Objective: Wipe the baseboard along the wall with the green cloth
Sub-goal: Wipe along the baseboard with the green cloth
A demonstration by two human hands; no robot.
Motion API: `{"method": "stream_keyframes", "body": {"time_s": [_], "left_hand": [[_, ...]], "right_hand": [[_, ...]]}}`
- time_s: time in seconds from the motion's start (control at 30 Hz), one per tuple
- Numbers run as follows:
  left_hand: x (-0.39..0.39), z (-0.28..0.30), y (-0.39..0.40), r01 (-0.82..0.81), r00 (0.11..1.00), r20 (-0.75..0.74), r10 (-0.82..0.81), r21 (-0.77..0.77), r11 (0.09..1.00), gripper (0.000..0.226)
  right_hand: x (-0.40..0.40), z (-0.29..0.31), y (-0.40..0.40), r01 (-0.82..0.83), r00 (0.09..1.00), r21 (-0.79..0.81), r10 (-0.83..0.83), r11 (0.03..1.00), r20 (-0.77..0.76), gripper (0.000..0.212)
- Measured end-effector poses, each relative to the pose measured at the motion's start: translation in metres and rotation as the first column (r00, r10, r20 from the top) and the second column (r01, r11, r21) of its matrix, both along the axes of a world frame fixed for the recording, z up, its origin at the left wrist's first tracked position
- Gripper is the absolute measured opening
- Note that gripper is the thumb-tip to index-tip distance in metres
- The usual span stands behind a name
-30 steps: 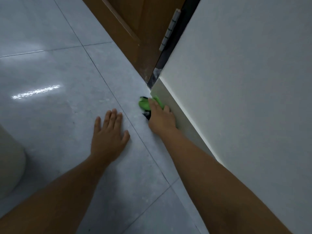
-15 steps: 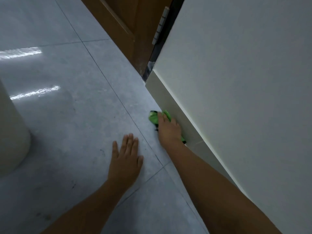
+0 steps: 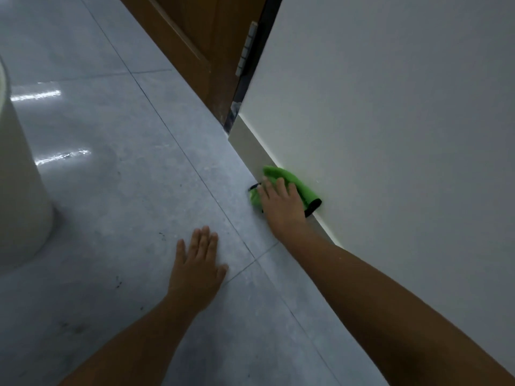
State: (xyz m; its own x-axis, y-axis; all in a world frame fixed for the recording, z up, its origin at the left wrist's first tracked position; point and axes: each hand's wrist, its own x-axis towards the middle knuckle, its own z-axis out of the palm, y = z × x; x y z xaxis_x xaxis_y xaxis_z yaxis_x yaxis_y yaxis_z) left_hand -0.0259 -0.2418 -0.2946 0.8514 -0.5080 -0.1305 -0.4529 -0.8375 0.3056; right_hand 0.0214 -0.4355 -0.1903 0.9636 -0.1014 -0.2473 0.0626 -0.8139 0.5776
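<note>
In the head view, the right hand (image 3: pixel 281 207) is lying right of centre in the frame, palm down and fingers spread, pressing the green cloth (image 3: pixel 289 185) flat against the baseboard (image 3: pixel 250 146) where it meets the floor (image 3: pixel 125 190); the fingers are resting on the cloth rather than curling round it. The right forearm is stretching back to the lower right corner. The cloth, bunched and edged with black trim, is showing above and to both sides of the fingers, touching the pale wall (image 3: pixel 390 107) at its upper edge. The left hand (image 3: pixel 199 263) is sitting flat and open on the grey floor tiles at lower centre, fingers close together, holding nothing, well apart from the cloth. One cloth and two hands are showing. A brown wooden door (image 3: pixel 200 37) is standing at the top centre, with one metal hinge (image 3: pixel 246 48) at its edge beside the wall. A single pale rounded object (image 3: pixel 19 176) is standing at the left edge.
</note>
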Motion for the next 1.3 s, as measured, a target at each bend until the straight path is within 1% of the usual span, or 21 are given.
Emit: {"method": "stream_keyframes", "body": {"time_s": [0.1,0.2,0.3,0.4,0.47,0.5,0.53,0.6,0.63,0.7,0.77,0.8,0.87,0.9,0.97,1.03,1.1,1.13,1.2,1.23,1.3], "left_hand": [[0.009,-0.008,0.022,0.125,0.990,-0.062,-0.126,-0.018,0.992,0.075],[0.010,-0.007,0.024,0.158,0.985,-0.065,-0.161,-0.049,0.986,0.075],[0.003,-0.009,0.018,0.120,0.990,-0.073,-0.124,-0.055,0.991,0.076],[0.003,-0.011,0.019,0.120,0.992,-0.033,-0.121,-0.037,0.992,0.076],[0.006,-0.011,0.021,0.127,0.991,-0.025,-0.128,-0.026,0.992,0.076],[0.005,-0.011,0.021,0.122,0.992,-0.033,-0.123,-0.022,0.992,0.075],[0.007,-0.011,0.022,0.109,0.994,-0.019,-0.110,-0.017,0.994,0.074],[0.005,-0.012,0.021,0.104,0.994,0.018,-0.103,-0.013,0.995,0.073],[0.005,-0.012,0.020,0.111,0.993,0.034,-0.111,-0.003,0.994,0.072],[0.003,-0.011,0.020,0.114,0.992,0.052,-0.115,0.014,0.993,0.072],[0.004,-0.009,0.019,0.114,0.993,0.034,-0.114,0.005,0.993,0.073],[0.004,-0.009,0.019,0.110,0.994,0.020,-0.110,0.002,0.994,0.074],[0.004,-0.008,0.019,0.111,0.994,0.010,-0.111,0.006,0.994,0.074],[0.003,-0.009,0.020,0.119,0.993,0.007,-0.119,0.009,0.993,0.074],[0.005,-0.011,0.021,0.130,0.991,0.006,-0.130,0.015,0.991,0.075],[0.005,-0.010,0.022,0.130,0.992,-0.004,-0.130,0.018,0.991,0.075],[0.004,-0.009,0.020,0.114,0.994,0.000,-0.114,-0.003,0.994,0.074],[0.004,-0.009,0.018,0.095,0.995,0.012,-0.095,-0.017,0.995,0.073],[0.005,-0.013,0.007,0.066,0.996,0.061,-0.064,-0.029,0.997,0.071],[0.008,-0.014,0.001,0.062,0.995,0.086,-0.059,-0.031,0.998,0.069],[0.014,-0.018,-0.008,0.072,0.990,0.125,-0.069,-0.027,0.997,0.067]], "right_hand": [[-0.026,-0.016,-0.030,-0.089,0.989,-0.182,0.065,0.979,-0.136,0.056],[-0.106,-0.018,-0.066,-0.142,0.971,-0.190,0.100,0.971,-0.219,0.059],[-0.149,-0.016,-0.078,-0.091,0.933,-0.144,0.033,0.985,-0.358,0.060],[-0.105,-0.026,-0.064,-0.013,0.951,0.022,0.019,1.000,-0.309,0.053],[-0.053,-0.028,-0.046,0.055,0.981,0.149,-0.026,0.987,-0.191,0.053],[-0.027,-0.030,-0.038,0.051,0.993,0.185,-0.029,0.982,-0.118,0.053],[0.001,-0.029,-0.029,0.003,0.999,0.193,0.006,0.981,-0.047,0.052],[0.042,-0.021,-0.012,-0.102,0.993,0.140,0.092,0.985,0.073,0.052],[0.057,-0.016,-0.007,-0.103,0.991,0.111,0.092,0.989,0.095,0.052],[0.070,-0.018,-0.009,-0.088,0.996,0.039,0.087,0.995,0.036,0.055],[0.051,-0.034,-0.023,-0.078,0.995,0.061,0.082,0.995,-0.063,0.056],[0.030,-0.046,-0.033,-0.090,0.994,0.109,0.096,0.990,-0.058,0.053],[-0.024,-0.062,-0.052,-0.097,0.995,0.187,0.097,0.978,0.014,0.052],[-0.056,-0.065,-0.057,-0.067,0.998,0.236,0.062,0.969,0.032,0.056],[-0.122,-0.066,-0.063,0.075,0.997,0.338,-0.075,0.938,-0.012,0.065],[-0.181,-0.064,-0.064,0.168,0.984,0.386,-0.180,0.907,-0.005,0.073],[-0.211,-0.059,-0.061,0.257,0.964,0.440,-0.261,0.861,-0.052,0.077],[-0.211,-0.057,-0.060,0.294,0.954,0.470,-0.289,0.832,-0.085,0.077],[-0.179,-0.052,-0.053,0.300,0.946,0.522,-0.319,0.799,-0.054,0.078],[-0.152,-0.048,-0.045,0.274,0.955,0.529,-0.291,0.803,-0.052,0.080],[-0.090,-0.043,-0.027,0.187,0.978,0.557,-0.207,0.809,-0.028,0.077]]}}
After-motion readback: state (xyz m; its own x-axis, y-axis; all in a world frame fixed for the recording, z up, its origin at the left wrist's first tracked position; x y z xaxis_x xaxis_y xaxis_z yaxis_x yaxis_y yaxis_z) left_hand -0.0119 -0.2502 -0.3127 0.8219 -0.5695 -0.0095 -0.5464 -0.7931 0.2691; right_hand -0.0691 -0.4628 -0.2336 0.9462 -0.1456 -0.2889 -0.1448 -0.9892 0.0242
